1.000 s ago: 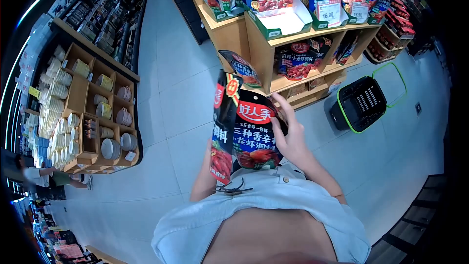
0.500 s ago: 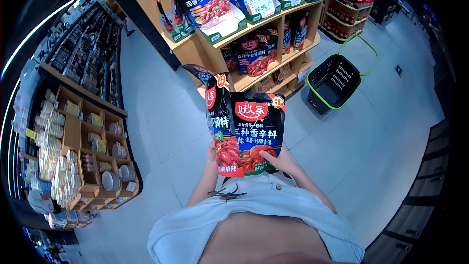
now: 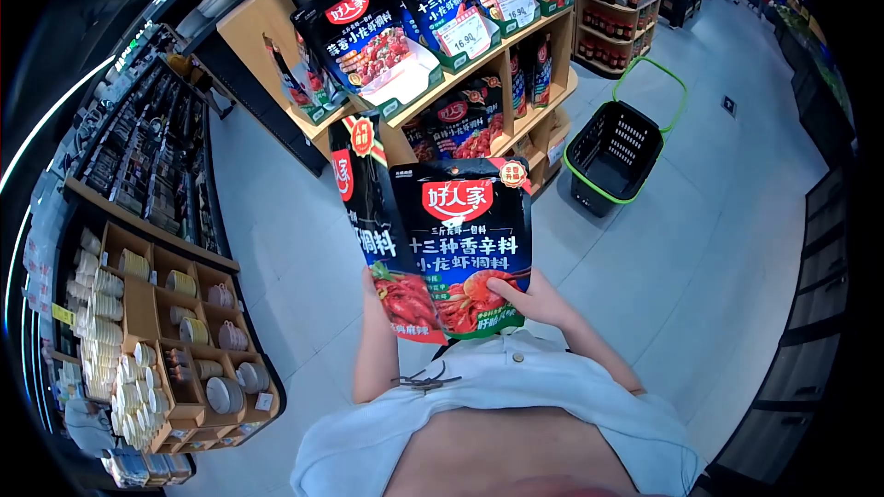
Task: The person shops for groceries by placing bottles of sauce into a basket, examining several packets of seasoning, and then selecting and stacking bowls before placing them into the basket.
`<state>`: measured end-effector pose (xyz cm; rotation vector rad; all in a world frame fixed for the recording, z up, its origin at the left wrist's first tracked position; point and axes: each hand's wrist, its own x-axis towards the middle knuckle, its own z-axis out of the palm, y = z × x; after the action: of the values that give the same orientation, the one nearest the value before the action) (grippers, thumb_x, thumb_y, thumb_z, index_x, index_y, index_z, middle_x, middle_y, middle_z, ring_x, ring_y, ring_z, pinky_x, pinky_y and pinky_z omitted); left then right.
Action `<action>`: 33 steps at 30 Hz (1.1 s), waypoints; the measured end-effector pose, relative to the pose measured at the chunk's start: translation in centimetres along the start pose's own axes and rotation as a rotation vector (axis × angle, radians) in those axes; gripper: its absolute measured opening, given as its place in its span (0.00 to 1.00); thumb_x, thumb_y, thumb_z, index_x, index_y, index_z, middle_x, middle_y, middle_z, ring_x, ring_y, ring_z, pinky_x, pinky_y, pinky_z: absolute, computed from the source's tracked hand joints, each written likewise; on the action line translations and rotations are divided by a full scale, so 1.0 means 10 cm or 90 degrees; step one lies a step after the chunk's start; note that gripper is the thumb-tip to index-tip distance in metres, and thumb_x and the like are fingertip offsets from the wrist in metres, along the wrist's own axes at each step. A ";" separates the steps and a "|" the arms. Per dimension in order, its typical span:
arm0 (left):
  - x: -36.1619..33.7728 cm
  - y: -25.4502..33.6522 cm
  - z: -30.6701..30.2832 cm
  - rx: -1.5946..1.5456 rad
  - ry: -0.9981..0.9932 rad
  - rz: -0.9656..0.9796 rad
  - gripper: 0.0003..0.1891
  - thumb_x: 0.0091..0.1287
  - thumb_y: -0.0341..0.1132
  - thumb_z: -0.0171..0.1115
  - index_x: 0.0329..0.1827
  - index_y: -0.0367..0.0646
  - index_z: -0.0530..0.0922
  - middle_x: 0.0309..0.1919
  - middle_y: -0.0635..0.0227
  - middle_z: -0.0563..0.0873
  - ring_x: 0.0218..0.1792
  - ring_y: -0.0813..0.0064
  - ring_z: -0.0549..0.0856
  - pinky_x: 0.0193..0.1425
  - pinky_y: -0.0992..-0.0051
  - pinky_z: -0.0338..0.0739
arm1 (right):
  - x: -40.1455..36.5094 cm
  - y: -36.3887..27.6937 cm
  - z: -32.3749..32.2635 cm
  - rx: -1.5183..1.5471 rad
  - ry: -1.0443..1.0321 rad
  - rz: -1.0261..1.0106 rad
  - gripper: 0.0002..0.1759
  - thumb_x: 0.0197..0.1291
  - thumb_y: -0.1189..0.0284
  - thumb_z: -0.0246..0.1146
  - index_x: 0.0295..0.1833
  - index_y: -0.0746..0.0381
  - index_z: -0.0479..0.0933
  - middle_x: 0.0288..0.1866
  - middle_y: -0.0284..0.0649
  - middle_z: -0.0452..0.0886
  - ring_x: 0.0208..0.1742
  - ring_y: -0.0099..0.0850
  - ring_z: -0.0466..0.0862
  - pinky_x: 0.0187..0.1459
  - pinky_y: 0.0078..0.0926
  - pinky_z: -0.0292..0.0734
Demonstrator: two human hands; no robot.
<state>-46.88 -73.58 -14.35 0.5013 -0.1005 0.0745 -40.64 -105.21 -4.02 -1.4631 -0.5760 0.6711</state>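
My right hand (image 3: 529, 298) grips a black and blue crayfish seasoning pouch (image 3: 468, 230), its thumb pressed on the printed front. The front faces me, with a red logo and crayfish picture. My left hand (image 3: 369, 287), mostly hidden, is closed around the edge of a second seasoning pouch (image 3: 403, 298), black with a red lower part. That pouch is turned at an angle and overlaps the left edge of the first one. Both are held upright in front of my waist, before a wooden display shelf (image 3: 493, 133).
Similar pouches (image 3: 366, 32) with price cards stand on the shelf ahead. A black basket (image 3: 615, 152) with a green rim and raised handle sits on the floor to the right. Bowls and plates fill a rack (image 3: 189, 331) at left. Red-lidded jars (image 3: 619, 0) stand farther back.
Both pouches are closer to me and look larger. The left pouch has shifted left, uncovering more of the right pouch's front. My view has shifted slightly.
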 end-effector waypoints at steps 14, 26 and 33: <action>0.15 0.41 1.11 0.295 0.043 0.111 0.37 0.50 0.39 0.74 0.61 0.35 0.66 0.52 0.58 0.80 0.50 0.64 0.82 0.57 0.65 0.75 | 0.17 -0.44 0.11 -0.263 -0.138 -0.023 0.20 0.64 0.60 0.56 0.42 0.70 0.74 0.28 0.52 0.79 0.28 0.43 0.78 0.35 0.34 0.73; 0.48 0.31 1.46 0.381 0.148 0.173 0.19 0.63 0.33 0.63 0.54 0.36 0.69 0.45 0.61 0.81 0.44 0.73 0.83 0.48 0.71 0.80 | 0.36 -0.35 -0.03 -0.121 -0.007 -0.013 0.21 0.69 0.60 0.50 0.43 0.71 0.72 0.29 0.40 0.80 0.32 0.22 0.74 0.36 0.27 0.72; 0.50 0.24 1.45 0.305 0.111 0.123 0.19 0.65 0.36 0.61 0.55 0.37 0.69 0.47 0.61 0.81 0.44 0.73 0.84 0.46 0.72 0.81 | 0.35 -0.32 -0.12 -0.198 0.066 -0.079 0.17 0.65 0.65 0.54 0.34 0.72 0.73 0.22 0.41 0.76 0.25 0.22 0.73 0.29 0.27 0.71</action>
<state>-43.30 -78.25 -0.03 0.9592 0.0423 0.3365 -37.16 -103.56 -1.02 -1.7241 -0.7063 0.4169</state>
